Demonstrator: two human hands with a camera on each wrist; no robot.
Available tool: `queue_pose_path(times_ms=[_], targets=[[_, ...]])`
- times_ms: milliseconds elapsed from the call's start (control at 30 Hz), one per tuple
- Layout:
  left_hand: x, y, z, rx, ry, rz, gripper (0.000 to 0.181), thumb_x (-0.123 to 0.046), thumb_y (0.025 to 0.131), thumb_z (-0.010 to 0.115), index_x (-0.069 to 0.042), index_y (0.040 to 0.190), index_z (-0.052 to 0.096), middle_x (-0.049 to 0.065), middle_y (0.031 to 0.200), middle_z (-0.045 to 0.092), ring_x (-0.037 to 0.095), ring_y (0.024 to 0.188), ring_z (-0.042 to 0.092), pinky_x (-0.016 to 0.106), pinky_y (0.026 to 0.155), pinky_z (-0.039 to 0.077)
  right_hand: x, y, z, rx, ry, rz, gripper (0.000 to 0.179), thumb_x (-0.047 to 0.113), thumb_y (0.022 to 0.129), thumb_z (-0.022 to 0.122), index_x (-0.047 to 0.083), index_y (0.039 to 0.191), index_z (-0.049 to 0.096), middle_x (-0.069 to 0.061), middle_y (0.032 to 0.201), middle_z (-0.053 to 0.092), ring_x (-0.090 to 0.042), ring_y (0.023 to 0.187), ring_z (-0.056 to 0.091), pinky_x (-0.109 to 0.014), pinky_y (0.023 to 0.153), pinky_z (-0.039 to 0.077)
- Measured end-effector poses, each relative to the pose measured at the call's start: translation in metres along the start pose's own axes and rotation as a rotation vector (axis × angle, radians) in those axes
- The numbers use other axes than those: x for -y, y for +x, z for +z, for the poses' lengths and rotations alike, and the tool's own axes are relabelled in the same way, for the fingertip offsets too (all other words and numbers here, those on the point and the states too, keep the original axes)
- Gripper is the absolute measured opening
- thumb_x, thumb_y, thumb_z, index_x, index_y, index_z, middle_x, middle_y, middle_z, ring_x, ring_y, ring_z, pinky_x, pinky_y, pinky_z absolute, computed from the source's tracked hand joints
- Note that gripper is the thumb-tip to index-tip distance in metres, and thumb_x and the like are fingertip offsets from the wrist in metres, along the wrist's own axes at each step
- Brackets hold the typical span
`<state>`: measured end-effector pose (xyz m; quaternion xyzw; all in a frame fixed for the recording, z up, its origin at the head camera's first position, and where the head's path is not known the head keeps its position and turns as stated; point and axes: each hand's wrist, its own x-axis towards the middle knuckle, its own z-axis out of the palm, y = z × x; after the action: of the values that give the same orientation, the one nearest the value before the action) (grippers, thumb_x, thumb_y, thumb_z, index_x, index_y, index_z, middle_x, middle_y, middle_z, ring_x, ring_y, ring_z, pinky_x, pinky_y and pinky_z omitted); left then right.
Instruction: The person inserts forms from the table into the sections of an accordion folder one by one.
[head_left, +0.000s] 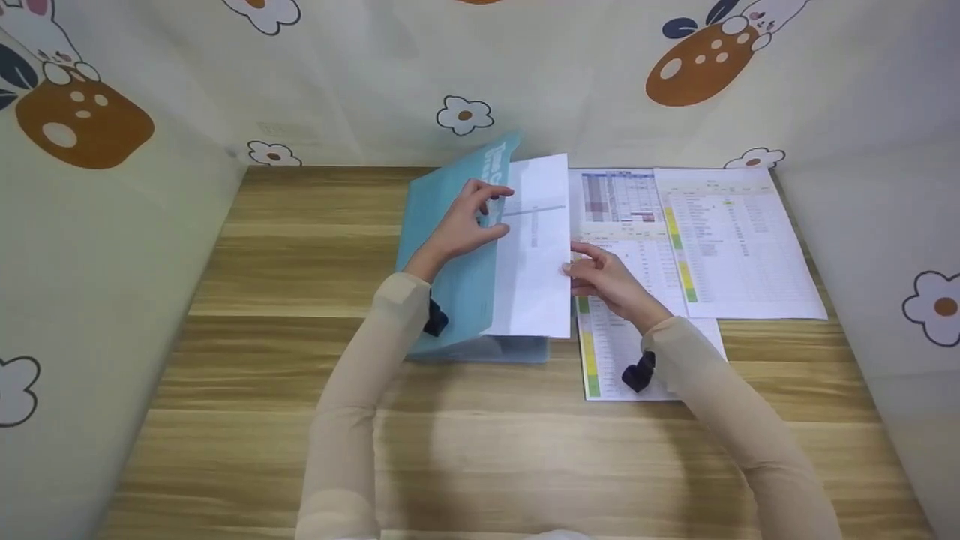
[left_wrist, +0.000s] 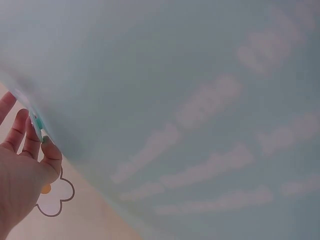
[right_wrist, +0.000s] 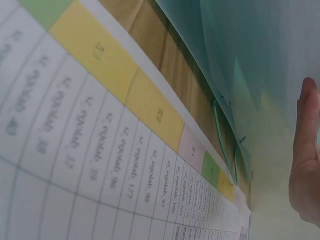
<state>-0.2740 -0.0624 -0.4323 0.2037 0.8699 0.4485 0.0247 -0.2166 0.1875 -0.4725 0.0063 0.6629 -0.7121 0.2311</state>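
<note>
A teal folder [head_left: 450, 255] stands partly open on the table, its cover lifted. At the cover's right edge my left hand [head_left: 469, 221] grips it between thumb and fingers; the left wrist view shows this hand [left_wrist: 27, 150] at the rim of the cover [left_wrist: 165, 100]. White paper [head_left: 532, 285] projects from under the cover. My right hand [head_left: 607, 281] pinches that paper's right edge, with the thumb on the near face. Only part of the right hand [right_wrist: 306, 155] shows in the right wrist view, and its fingertips are partly hidden.
Printed sheets with coloured columns lie to the right: one sheet [head_left: 637, 330] under my right forearm, another [head_left: 750, 255] overlapping it. The wooden table [head_left: 300, 277] ends at a patterned curtain [head_left: 360, 97] behind and at both sides. A cord [right_wrist: 220, 132] hangs at the folder's edge.
</note>
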Motion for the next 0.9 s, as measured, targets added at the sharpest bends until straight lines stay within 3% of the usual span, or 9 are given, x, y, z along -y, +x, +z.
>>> queue_pose_path(times_ms=[133,300,500,900], targets=[[-0.001,0.001,-0.001,0.012,0.017,0.011,0.052,-0.022,0.072,0.066,-0.016,0.122,0.051,0.000,0.106,0.039,0.014,0.090,0.039,0.024,0.071,0.039,-0.002,-0.016,0.003,0.034,-0.049,-0.020,0.065,0.009,0.081,0.062,0.009,0.137,0.028,-0.010,0.087,0.062,-0.020,0.069,0.061,-0.028,0.063,0.049],[-0.001,0.001,-0.002,0.016,0.017,0.009,0.052,-0.023,0.073,0.066,-0.017,0.122,0.051,-0.001,0.107,0.039,0.013,0.090,0.039,0.023,0.072,0.039,-0.003,-0.027,0.011,0.031,-0.126,-0.093,0.064,0.004,0.082,0.059,0.010,0.137,0.027,-0.009,0.081,0.059,-0.018,0.063,0.059,-0.030,0.061,0.050],[0.000,0.000,-0.001,0.013,0.024,0.009,0.052,-0.024,0.073,0.067,-0.020,0.122,0.051,-0.001,0.106,0.039,0.012,0.089,0.040,0.022,0.073,0.040,-0.005,-0.026,0.019,0.027,-0.141,-0.143,0.060,0.001,0.082,0.057,0.008,0.136,0.030,-0.008,0.079,0.057,-0.017,0.063,0.058,-0.033,0.063,0.050],[-0.002,0.000,0.001,0.000,0.014,-0.017,0.051,-0.023,0.072,0.068,-0.020,0.121,0.051,-0.002,0.105,0.038,0.012,0.088,0.040,0.021,0.072,0.041,-0.008,-0.017,0.038,0.041,-0.098,-0.153,0.053,0.005,0.083,0.058,0.006,0.131,0.038,-0.008,0.076,0.056,-0.016,0.059,0.055,-0.029,0.057,0.048]])
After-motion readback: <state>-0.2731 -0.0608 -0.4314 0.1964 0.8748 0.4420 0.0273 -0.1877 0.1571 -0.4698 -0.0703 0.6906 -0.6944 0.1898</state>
